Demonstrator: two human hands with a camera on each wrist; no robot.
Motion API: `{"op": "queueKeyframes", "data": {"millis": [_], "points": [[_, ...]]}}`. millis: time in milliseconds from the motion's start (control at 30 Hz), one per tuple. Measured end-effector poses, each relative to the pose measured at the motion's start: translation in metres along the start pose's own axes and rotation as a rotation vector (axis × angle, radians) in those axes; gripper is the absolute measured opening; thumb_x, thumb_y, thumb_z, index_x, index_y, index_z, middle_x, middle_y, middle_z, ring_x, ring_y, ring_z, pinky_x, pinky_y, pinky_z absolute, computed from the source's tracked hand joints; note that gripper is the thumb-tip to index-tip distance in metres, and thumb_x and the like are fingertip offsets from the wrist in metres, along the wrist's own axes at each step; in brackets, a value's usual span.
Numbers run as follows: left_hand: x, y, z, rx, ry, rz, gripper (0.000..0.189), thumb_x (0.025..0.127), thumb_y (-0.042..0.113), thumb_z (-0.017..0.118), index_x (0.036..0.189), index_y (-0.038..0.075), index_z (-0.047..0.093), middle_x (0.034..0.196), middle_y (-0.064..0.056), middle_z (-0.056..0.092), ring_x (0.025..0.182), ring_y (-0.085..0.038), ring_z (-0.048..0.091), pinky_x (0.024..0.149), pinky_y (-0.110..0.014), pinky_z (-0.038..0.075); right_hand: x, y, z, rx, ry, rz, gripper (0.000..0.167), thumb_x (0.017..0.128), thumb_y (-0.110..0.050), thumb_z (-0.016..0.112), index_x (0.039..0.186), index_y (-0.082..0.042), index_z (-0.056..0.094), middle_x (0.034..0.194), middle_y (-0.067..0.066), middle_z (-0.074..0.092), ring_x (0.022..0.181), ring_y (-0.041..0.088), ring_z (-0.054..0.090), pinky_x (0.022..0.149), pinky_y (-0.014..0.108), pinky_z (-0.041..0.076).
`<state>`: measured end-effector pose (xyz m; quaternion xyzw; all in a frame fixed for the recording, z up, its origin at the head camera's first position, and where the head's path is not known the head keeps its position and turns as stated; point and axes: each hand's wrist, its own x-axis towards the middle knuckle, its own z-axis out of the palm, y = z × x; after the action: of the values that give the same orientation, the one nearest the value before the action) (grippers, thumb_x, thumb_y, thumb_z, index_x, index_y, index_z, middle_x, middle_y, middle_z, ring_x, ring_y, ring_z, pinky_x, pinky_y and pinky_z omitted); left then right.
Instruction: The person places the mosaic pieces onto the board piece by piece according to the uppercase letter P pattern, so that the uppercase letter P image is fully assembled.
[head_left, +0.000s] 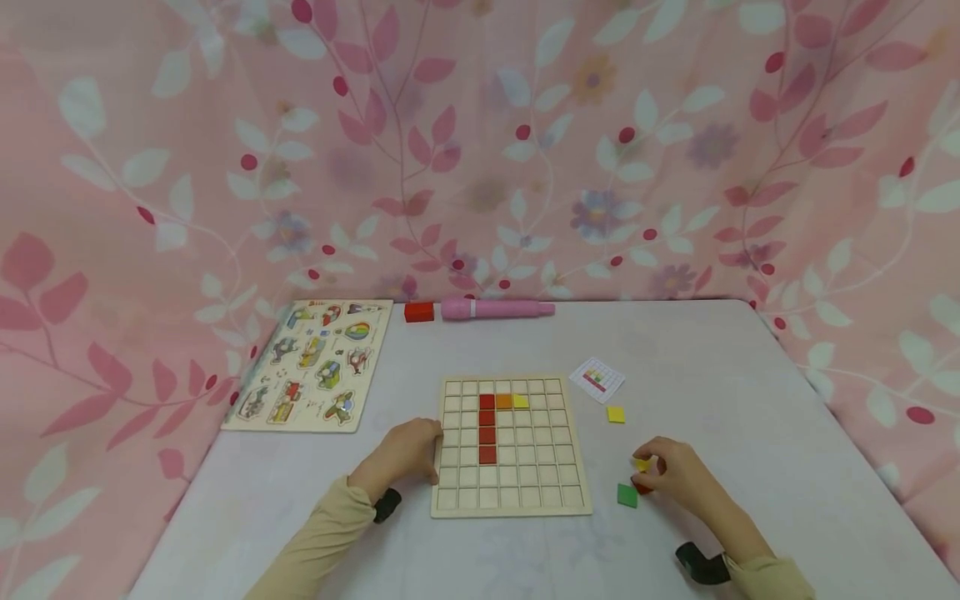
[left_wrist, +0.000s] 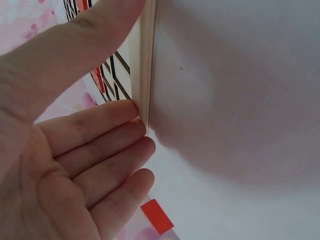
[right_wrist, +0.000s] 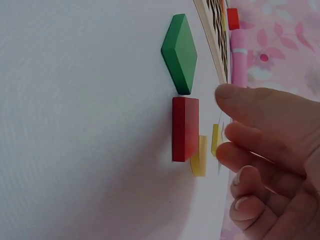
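Observation:
My left hand (head_left: 402, 454) rests along the left edge of a wooden grid board (head_left: 529, 477), its fairly straight fingers (left_wrist: 107, 120) touching the rim. A column of red tiles (head_left: 487, 435) sits in the grid, with an orange tile (head_left: 504, 402) and a yellow tile (head_left: 521, 402) running right from its top. To the right of the board, my right hand (head_left: 675, 475) hovers with thumb and fingers apart near a loose red tile (right_wrist: 185, 129). Beside that lies a yellow tile (right_wrist: 199, 167), partly hidden behind it in the right wrist view. A green tile (right_wrist: 181, 52) lies close by.
Another yellow tile (head_left: 616, 414) lies below a small pattern card (head_left: 597, 380) right of the board. At the back are a red block (head_left: 419, 312) and a pink wand-like thing (head_left: 498, 309). A wooden picture puzzle (head_left: 311, 367) lies at the left edge.

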<state>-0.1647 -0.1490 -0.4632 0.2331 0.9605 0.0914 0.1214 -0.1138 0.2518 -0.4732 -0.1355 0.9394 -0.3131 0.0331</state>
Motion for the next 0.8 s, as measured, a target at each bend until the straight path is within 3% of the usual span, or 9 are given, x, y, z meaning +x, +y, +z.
{"op": "queueKeyframes", "data": {"millis": [367,800], "points": [[-0.0004,0.0002,0.0005,0.015,-0.017,-0.011,0.062,0.047,0.023,0.088,0.099,0.002,0.061,0.097,-0.008,0.061,0.091,-0.025,0.056,0.077,-0.037,0.045,-0.0045,0.0037,0.0024,0.005,-0.091,0.051,0.022,0.065,-0.009,0.078,0.083,-0.008,0.065,0.075,-0.004,0.053,0.063,0.014,0.041,0.051,0.022,0.036],[-0.0009,0.0010,-0.0017,0.013,-0.024,-0.022,0.065,0.048,0.023,0.088,0.102,0.000,0.060,0.101,-0.010,0.060,0.094,-0.026,0.055,0.079,-0.037,0.045,-0.0041,0.0071,0.0028,-0.018,-0.158,-0.019,0.021,0.066,-0.002,0.075,0.083,-0.005,0.064,0.078,-0.003,0.049,0.063,0.012,0.042,0.052,0.021,0.040]]}}
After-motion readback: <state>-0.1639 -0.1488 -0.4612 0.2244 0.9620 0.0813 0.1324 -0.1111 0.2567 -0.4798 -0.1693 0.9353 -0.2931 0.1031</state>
